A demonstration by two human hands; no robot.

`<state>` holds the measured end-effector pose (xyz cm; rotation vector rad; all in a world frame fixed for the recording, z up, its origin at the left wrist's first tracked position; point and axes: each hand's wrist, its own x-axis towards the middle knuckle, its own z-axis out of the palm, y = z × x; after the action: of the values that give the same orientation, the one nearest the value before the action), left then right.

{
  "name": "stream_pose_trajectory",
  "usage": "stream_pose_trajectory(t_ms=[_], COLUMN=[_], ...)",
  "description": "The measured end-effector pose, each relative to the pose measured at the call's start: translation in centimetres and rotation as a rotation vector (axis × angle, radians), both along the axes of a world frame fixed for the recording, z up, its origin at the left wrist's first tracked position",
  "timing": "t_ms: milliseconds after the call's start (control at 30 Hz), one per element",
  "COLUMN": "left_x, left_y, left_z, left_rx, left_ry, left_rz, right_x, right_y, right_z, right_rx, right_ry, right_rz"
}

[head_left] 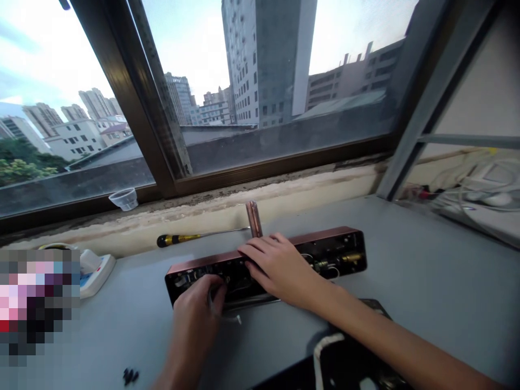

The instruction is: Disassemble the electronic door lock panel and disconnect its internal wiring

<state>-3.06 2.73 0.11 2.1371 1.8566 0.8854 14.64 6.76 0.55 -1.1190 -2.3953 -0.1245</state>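
A long copper-coloured housing (325, 236) lies on the table with its open black inside facing me. Small electronic parts fill its left end, and a brass fitting (352, 258) and thin wires are at its right end. My right hand (280, 268) grips the middle of the housing, fingers over its upper edge. At the left end, my left hand (199, 306) has thumb and forefinger pinched on a thin wire. Below those fingers hangs a small white connector (239, 319). Behind the housing stands a shiny copper-coloured tube (254, 218); its lower end is hidden.
A black-and-yellow screwdriver (179, 239) lies along the wall. Several small black pieces (130, 376) sit at front left. A black panel with a white cable (319, 357) is at front right. There is a power strip (97, 276) at left and a plastic cup (125, 199) on the sill.
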Motion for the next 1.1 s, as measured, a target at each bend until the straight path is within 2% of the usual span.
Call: stream_pose_trajectory(t_ms=[200, 433, 567, 667, 867, 1000, 1100], left_x=[0.3, 0.2, 0.3, 0.5, 0.6, 0.5, 0.0], left_y=[0.1, 0.4, 0.4, 0.3, 0.1, 0.1, 0.2], left_z=[-0.3, -0.1, -0.1, -0.1, -0.5, -1.1, -1.8], left_rx=[0.062, 0.015, 0.048, 0.121, 0.376, 0.495, 0.559], left_ry=[0.02, 0.046, 0.087, 0.143, 0.339, 0.428, 0.485], left_rz=[0.005, 0.026, 0.009, -0.008, -0.091, -0.097, -0.15], right_x=[-0.1, -0.1, -0.1, -0.1, -0.1, 0.0, 0.0], right_y=[-0.1, -0.2, -0.1, -0.1, -0.1, -0.1, -0.1], right_z=[0.0, 0.1, 0.0, 0.0, 0.0, 0.1, 0.1], right_rx=[0.003, -0.007, 0.0, 0.002, 0.016, 0.017, 0.011], right_ry=[-0.009, -0.017, -0.012, -0.014, -0.022, -0.024, -0.033], right_rz=[-0.011, -0.022, -0.021, -0.022, -0.028, -0.032, -0.034])
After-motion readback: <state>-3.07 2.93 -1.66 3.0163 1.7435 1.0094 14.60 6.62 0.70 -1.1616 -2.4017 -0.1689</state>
